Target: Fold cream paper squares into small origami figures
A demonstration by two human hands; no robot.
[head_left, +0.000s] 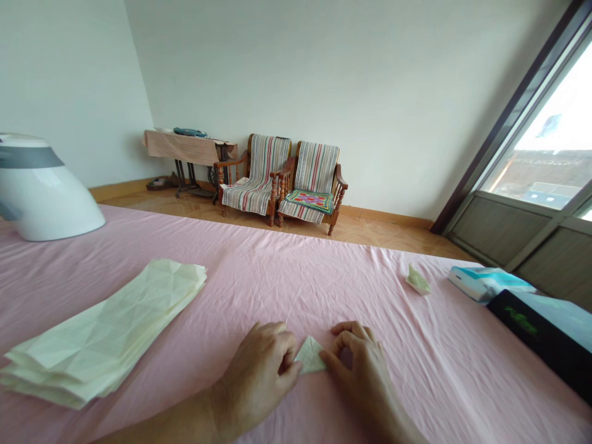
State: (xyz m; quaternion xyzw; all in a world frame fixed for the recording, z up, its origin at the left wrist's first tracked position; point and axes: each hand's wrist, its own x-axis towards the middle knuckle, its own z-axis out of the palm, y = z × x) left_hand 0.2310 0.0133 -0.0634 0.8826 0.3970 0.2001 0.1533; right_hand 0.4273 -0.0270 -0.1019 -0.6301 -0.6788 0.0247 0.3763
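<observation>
paper (311, 356) between left hand (260, 365) and right hand (362, 361)

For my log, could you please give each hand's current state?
Left hand: curled, at the left edge of folded paper; grip unclear.
Right hand: curled, thumb on its right edge; grip unclear.

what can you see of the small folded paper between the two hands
The small folded paper is pale green, with fine creases and a far end coming to a point. It lies on the pink cloth, the left hand at its left edge and the right hand at its right; fingers partly cover its sides. Its underside is hidden.
</observation>
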